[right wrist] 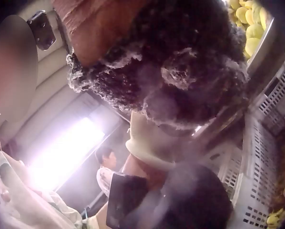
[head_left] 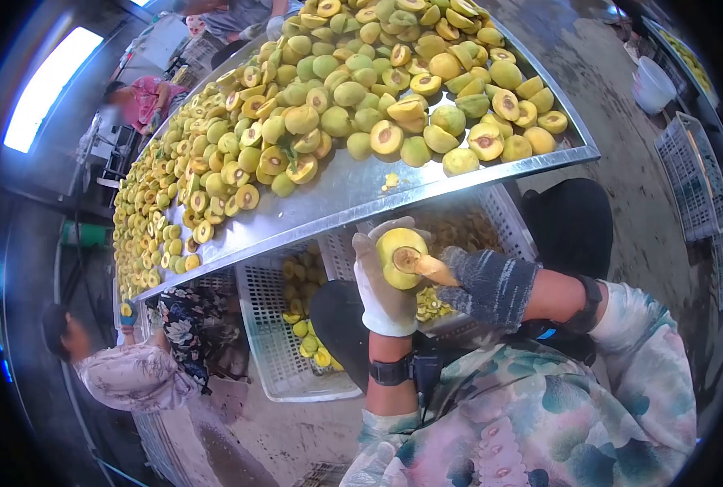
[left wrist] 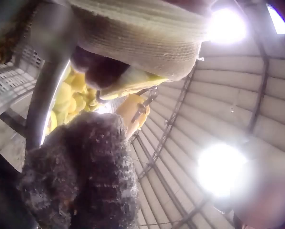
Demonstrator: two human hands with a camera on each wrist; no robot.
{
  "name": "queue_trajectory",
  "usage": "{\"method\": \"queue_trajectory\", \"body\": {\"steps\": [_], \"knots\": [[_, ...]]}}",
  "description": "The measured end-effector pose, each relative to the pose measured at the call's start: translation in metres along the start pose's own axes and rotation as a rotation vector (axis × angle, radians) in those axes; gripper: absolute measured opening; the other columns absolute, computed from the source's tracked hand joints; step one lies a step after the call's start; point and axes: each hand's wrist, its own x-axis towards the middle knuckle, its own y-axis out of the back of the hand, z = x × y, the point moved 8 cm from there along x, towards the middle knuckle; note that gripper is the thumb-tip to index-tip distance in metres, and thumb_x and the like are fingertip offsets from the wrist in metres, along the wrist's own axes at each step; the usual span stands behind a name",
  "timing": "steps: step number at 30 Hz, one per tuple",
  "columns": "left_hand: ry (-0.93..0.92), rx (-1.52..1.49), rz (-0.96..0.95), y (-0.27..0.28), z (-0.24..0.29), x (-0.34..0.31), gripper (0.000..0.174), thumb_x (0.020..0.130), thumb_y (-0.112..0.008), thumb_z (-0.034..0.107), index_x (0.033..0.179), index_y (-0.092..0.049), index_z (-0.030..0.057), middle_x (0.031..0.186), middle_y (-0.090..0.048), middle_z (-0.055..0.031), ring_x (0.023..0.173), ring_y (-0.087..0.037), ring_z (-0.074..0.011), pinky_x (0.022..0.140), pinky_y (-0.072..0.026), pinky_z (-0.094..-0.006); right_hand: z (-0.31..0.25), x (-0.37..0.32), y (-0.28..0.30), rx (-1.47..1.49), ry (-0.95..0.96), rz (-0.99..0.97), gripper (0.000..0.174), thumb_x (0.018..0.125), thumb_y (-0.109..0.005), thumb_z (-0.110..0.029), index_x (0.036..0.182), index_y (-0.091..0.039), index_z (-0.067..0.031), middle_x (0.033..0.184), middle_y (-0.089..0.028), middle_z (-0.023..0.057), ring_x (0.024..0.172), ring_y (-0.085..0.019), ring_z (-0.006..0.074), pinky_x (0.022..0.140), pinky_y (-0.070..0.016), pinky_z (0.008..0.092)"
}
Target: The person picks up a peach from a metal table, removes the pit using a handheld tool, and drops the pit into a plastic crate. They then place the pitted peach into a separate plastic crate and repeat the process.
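Note:
In the head view my left hand (head_left: 384, 300), in a white glove, holds a yellow peach half (head_left: 394, 243) with its cut face turned up. My right hand (head_left: 493, 286), in a dark grey knit glove, grips a tan-handled tool (head_left: 437, 270). The tool's end meets the brownish hollow of the peach half. Small metal parts of the tool (left wrist: 143, 102) show in the left wrist view, beside the fruit's edge. In the right wrist view the dark glove (right wrist: 180, 71) covers the tool and fruit.
A metal table (head_left: 321, 223) heaped with halved peaches stands just ahead. Below it are a white crate (head_left: 262, 325) with peach pieces and another crate (head_left: 515, 219) holding brownish bits. Other people (head_left: 134, 377) work at the left. An empty-looking grey crate (head_left: 694, 174) stands right.

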Motion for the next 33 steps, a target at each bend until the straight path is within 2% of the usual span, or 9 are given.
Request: {"method": "queue_trajectory", "body": {"steps": [8,10,15,17,18,22,25,31,33], "knots": [[-0.464,0.632,-0.011,-0.002,0.028,-0.009,0.066,0.095,-0.024,0.052,0.099,-0.059,-0.004,0.084,-0.062,-0.0138,0.077,-0.059,-0.0164,0.07,-0.0471,-0.0258,0.014,-0.009,-0.003,-0.123,0.066,-0.104,0.047,0.08,-0.061,-0.033,0.112,-0.049,-0.0013,0.087,-0.057,0.0256,0.075,-0.06,0.0368,0.064,-0.0467,0.0412],[-0.081,0.489,-0.202,-0.009,0.013,-0.001,0.054,0.095,-0.032,0.044,0.108,-0.056,-0.0029,0.086,-0.062,-0.0107,0.08,-0.058,-0.0173,0.076,-0.0458,-0.0273,0.012,-0.006,-0.007,-0.02,0.23,-0.039,0.045,0.081,-0.06,-0.032,0.113,-0.05,-0.0031,0.088,-0.057,0.0251,0.075,-0.06,0.0364,0.064,-0.0468,0.0407],[-0.194,0.009,-0.099,-0.023,0.008,0.0,0.064,0.089,-0.044,0.05,0.128,-0.037,-0.0001,0.111,-0.053,-0.0148,0.1,-0.053,-0.0206,0.085,-0.0445,-0.033,-0.005,-0.007,0.017,0.066,0.127,0.106,0.036,0.085,-0.056,-0.031,0.111,-0.053,-0.0058,0.089,-0.057,0.0213,0.073,-0.059,0.0356,0.066,-0.0467,0.0393],[-0.847,0.258,0.058,-0.023,0.032,-0.015,0.067,0.084,-0.056,0.048,0.127,-0.036,0.0,0.117,-0.048,-0.0166,0.104,-0.052,-0.0234,0.088,-0.0437,-0.0353,-0.01,-0.005,0.01,0.125,0.362,0.113,0.036,0.089,-0.052,-0.024,0.116,-0.05,-0.0017,0.102,-0.054,0.02,0.092,-0.055,0.031,0.078,-0.0444,0.0381],[-0.873,0.229,0.054,-0.018,0.032,-0.012,0.065,0.082,-0.063,0.042,0.124,-0.037,-0.0001,0.121,-0.045,-0.019,0.097,-0.056,-0.0255,0.08,-0.0483,-0.0355,-0.002,-0.001,0.0,0.523,0.154,0.02,0.033,0.089,-0.052,-0.023,0.113,-0.051,0.0,0.102,-0.054,0.0208,0.09,-0.056,0.0316,0.076,-0.0445,0.0386],[-0.61,0.141,0.091,-0.006,0.015,-0.002,0.065,0.081,-0.06,0.051,0.114,-0.041,-0.0014,0.104,-0.055,-0.0207,0.068,-0.061,-0.0282,0.05,-0.0521,-0.0351,-0.006,-0.001,-0.011,0.299,0.292,0.191,0.03,0.087,-0.054,-0.026,0.107,-0.052,-0.0042,0.074,-0.056,0.0099,0.068,-0.056,0.0244,0.064,-0.0453,0.0363],[-0.272,-0.086,-0.113,-0.021,0.008,0.002,0.058,0.083,-0.058,0.049,0.11,-0.046,-0.0014,0.092,-0.059,-0.0204,0.063,-0.061,-0.0271,0.049,-0.0509,-0.0335,0.011,-0.001,-0.032,0.851,0.026,-0.112,0.029,0.087,-0.054,-0.025,0.108,-0.051,-0.0053,0.077,-0.056,0.007,0.068,-0.054,0.0178,0.062,-0.0452,0.0325],[-0.059,-0.017,-0.18,-0.026,0.0,0.006,0.054,0.085,-0.056,0.046,0.101,-0.052,-0.0055,0.086,-0.06,-0.0205,0.057,-0.06,-0.0245,0.051,-0.0507,-0.0309,0.008,0.004,-0.026,0.566,0.411,0.085,0.022,0.089,-0.055,-0.021,0.108,-0.053,-0.0087,0.08,-0.059,0.0013,0.067,-0.054,0.009,0.057,-0.0441,0.0238],[-0.023,0.006,-0.186,-0.024,0.0,0.007,0.054,0.085,-0.056,0.046,0.098,-0.053,-0.0063,0.085,-0.061,-0.0205,0.056,-0.06,-0.0241,0.051,-0.0507,-0.0305,0.019,-0.003,-0.038,0.886,0.184,-0.089,0.022,0.089,-0.056,-0.02,0.108,-0.054,-0.0087,0.083,-0.059,0.0002,0.069,-0.054,0.0085,0.058,-0.0444,0.0232]]}}
